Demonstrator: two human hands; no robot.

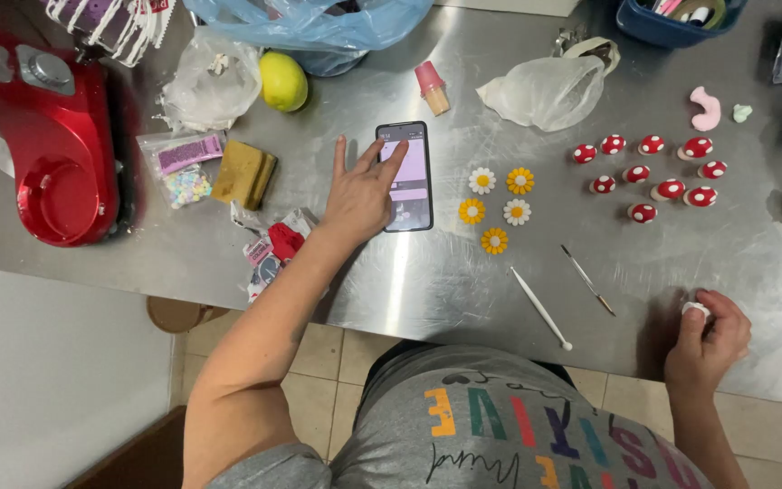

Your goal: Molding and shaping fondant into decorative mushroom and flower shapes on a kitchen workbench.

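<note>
The left hand lies spread on the steel counter, fingers apart, with two fingertips resting on the lit screen of a smartphone. The phone lies flat near the middle of the counter, long side pointing from the near edge to the far edge.

The right hand rests at the near edge towards the right end, fingers curled together and pinched on a small white lump held against the counter top.

Between the hands, two thin modelling tools lie slanted: a white ball-tipped tool and a darker fine-tipped tool, close but apart. Just right of the phone, five small daisy shapes, white and yellow, lie in a loose cluster. Further right, red mushroom caps with white dots sit in rough rows. Beyond them, near the far right corner, lies a pink curved piece.

Along the far edge are a crumpled clear bag, a small pink-topped cone, a yellow-green lemon and a blue plastic bag. At the left end stands a red stand mixer. Beside it lie a packet of pastel sprinkles and a mustard-coloured block.
</note>
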